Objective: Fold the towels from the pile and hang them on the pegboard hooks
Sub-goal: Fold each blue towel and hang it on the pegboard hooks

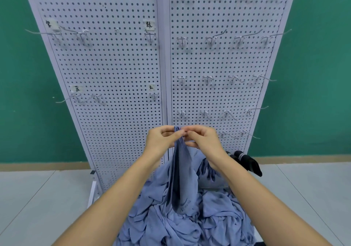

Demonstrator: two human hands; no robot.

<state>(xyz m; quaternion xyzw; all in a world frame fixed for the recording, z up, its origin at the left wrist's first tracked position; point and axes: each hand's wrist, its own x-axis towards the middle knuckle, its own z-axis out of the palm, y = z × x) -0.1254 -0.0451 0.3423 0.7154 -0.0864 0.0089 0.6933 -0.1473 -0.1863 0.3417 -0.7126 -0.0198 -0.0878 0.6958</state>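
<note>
Left hand [161, 139] and right hand [204, 139] pinched one blue towel [180, 169] above the pile [180, 224], lower centre, fronting the pegboard [114, 74]; black object [248, 163] lower right.

Shop-like room — hooked pegboard [121, 74] display

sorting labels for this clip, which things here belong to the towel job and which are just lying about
In the job: held towel, left hand, right hand, towel pile, pegboard, hooks.
Lying about: black striped item by the board's foot.
</note>
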